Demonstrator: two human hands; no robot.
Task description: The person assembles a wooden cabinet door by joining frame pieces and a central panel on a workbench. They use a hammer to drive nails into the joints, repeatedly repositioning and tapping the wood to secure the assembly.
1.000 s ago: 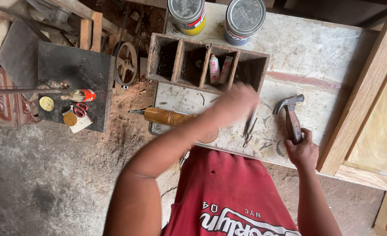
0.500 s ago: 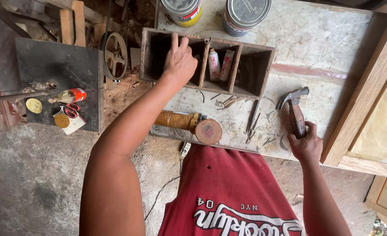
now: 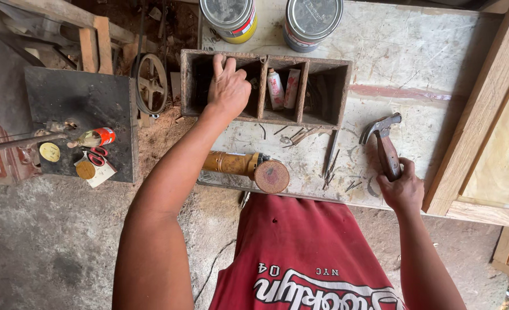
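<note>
Your left hand (image 3: 228,89) was in the wooden compartment box (image 3: 346,92), fingers curled down into the second compartment from the left; can't tell if the grip was closed on anything, the fingertips were hidden inside. Your right hand (image 3: 403,188) had its grip clamped on the wooden handle of the hammer (image 3: 385,143), metal head pointing away from you, resting on the table (image 3: 404,57) right of the box.

The box sat on the table near its far-left part, open side up, four compartments. Two small tubes (image 3: 283,89) stood in the third compartment, just right of your left hand. An angle grinder (image 3: 249,167) with a yellow body and round disc lay at the near edge of the table, under your left forearm. Loose nails (image 3: 330,166) and small metal bits were scattered between the box and the grinder, some near the hammer. Two paint cans (image 3: 269,20) stood at the far edge, behind the box. A wooden frame (image 3: 478,115) leaned along the right side of the table. Off to the left, a dark metal stand (image 3: 82,103) carried a small red-capped bottle (image 3: 95,138) and round lids.
</note>
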